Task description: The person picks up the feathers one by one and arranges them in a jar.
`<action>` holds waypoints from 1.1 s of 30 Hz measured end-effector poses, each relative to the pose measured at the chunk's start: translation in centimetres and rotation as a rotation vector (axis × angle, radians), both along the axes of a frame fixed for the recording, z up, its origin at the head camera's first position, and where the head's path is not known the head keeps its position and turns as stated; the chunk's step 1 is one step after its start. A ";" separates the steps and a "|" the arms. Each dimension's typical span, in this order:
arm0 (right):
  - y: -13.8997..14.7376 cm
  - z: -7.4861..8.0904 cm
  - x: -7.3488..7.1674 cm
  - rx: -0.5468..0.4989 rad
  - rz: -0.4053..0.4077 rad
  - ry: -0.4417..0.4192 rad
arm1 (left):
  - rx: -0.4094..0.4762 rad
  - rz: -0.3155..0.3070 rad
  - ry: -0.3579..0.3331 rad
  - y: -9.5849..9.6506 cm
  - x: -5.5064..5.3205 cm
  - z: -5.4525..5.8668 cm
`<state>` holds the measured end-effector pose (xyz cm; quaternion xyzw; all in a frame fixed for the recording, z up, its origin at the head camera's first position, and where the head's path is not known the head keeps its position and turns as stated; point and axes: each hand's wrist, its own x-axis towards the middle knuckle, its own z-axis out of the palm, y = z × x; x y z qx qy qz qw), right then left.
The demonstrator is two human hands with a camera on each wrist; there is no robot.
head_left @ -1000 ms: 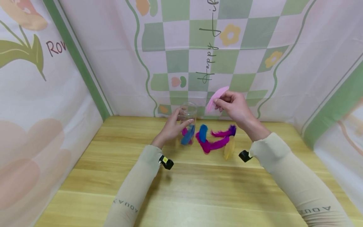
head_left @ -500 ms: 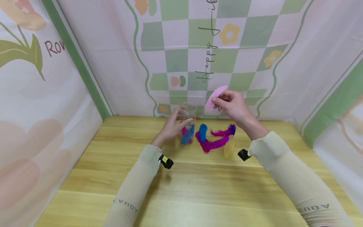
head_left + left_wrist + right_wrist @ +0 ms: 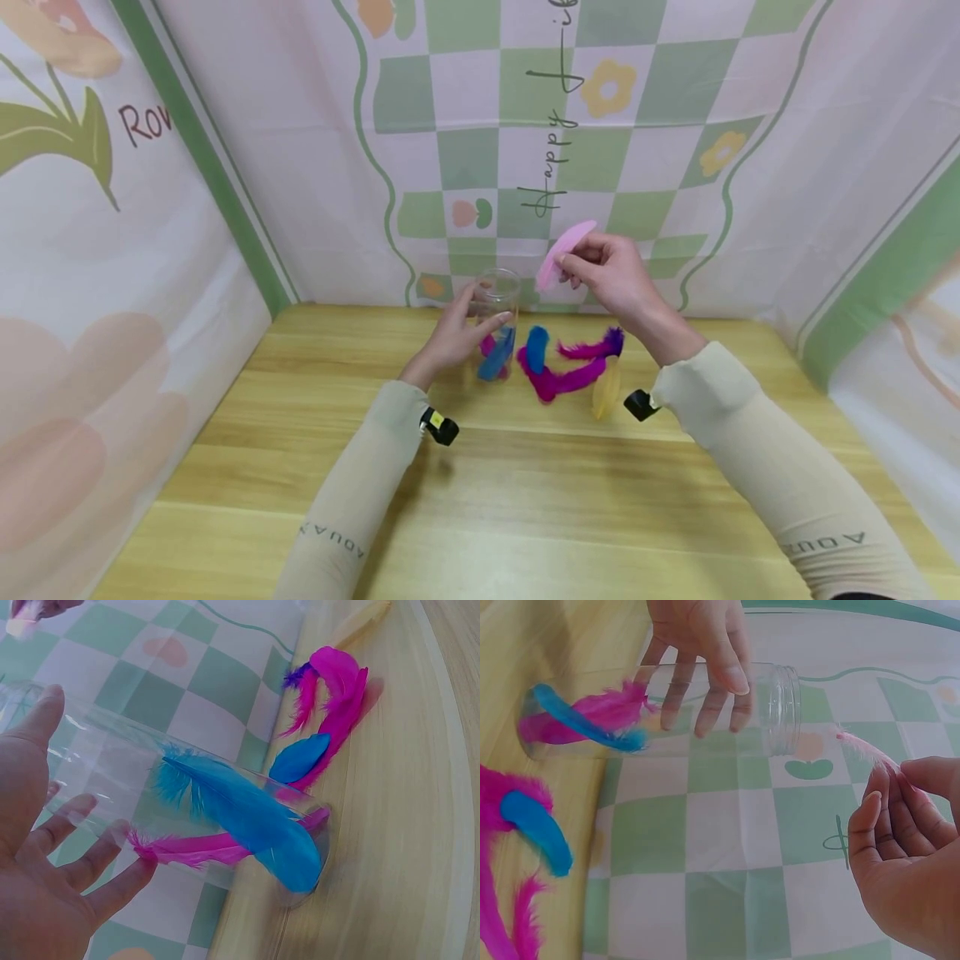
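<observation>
Head view: The left hand [image 3: 450, 333] holds a tall, clear, round-mouthed jar [image 3: 498, 302] upright on the pale wooden table [image 3: 450, 500], thumb and fingers around its side. Higher and to its right, the right hand [image 3: 618, 275] pinches a slim, curved, pale pink feather [image 3: 564, 250] in the air, the grip narrow. Beside the jar lie vivid magenta feathers [image 3: 551, 387], a short bright blue feather [image 3: 537, 350] and a flat yellow feather [image 3: 606, 388]. As I judge it, 2 things could go wrong: a light pinch could let the pink feather slip and drift, and a brush against the rim could bend its soft vanes. Its long axis slants, 1 end up and right, the other down and left towards the jar.

Left wrist view: Inside the jar, a broad blue plume [image 3: 247, 810] crosses a narrow magenta plume [image 3: 195, 847]. Should this hand's hold loosen, a bump might topple the jar.

Right wrist view: The pink feather appears nearly edge-on, its fluffy end facing the jar's open mouth, apart from it.
</observation>
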<state>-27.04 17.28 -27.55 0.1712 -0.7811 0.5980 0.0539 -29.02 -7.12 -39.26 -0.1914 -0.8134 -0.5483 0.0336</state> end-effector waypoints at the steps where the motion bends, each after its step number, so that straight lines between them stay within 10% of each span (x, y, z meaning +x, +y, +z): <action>1: 0.0 0.0 0.0 -0.001 0.000 -0.001 | -0.001 0.000 0.001 0.0 0.0 0.0; 33: -1.2 -0.5 -0.1 0.006 0.015 -0.004 | -0.013 -0.007 0.017 0.0 0.0 0.0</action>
